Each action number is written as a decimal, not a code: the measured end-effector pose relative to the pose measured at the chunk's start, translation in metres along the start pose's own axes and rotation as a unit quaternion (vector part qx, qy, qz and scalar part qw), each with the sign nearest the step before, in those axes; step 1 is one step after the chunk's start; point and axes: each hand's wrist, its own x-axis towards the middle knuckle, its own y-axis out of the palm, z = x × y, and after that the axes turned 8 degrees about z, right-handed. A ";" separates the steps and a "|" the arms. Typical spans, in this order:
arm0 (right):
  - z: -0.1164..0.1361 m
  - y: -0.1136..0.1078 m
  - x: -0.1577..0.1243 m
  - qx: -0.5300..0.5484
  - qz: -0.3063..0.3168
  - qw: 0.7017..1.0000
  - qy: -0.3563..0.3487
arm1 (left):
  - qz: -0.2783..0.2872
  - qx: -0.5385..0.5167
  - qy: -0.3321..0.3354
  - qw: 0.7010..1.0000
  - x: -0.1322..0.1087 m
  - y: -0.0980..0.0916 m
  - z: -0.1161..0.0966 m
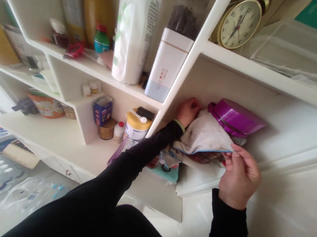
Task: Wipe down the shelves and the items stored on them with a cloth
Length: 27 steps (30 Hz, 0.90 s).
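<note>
A pale, stained cloth (206, 133) with a blue edge is stretched between my two hands in the lower right compartment. My right hand (240, 172) pinches its near right corner between thumb and fingers. At the far left edge of the cloth, my left hand (188, 112) is closed with curled fingers, gripping it there. Just behind the cloth rests a purple plastic container (239, 117), tilted. Under the cloth, several items are partly hidden, among them a turquoise tray (166, 174).
White shelving (180, 75) surrounds the compartment. Above are an alarm clock (240, 24) and a white tin (168, 65). A yellow-lidded can (137, 125) and a blue box (102, 110) stand to the left. Packs of plastic bottles (33, 194) lie on the floor.
</note>
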 end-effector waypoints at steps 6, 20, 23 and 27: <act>-0.004 -0.003 -0.003 -0.017 -0.005 1.000 0.007 | 0.031 -0.106 0.034 0.993 0.003 0.003 0.008; -0.002 0.011 -0.011 -0.115 0.050 0.986 -0.113 | 0.149 -0.086 0.048 0.984 0.011 0.005 0.004; 0.001 0.004 -0.023 -0.098 0.028 0.992 -0.076 | 0.156 -0.112 0.055 0.980 0.002 -0.003 0.005; 0.005 0.010 -0.026 -0.021 0.006 1.000 -0.019 | 0.149 -0.148 0.045 0.977 0.001 0.001 0.001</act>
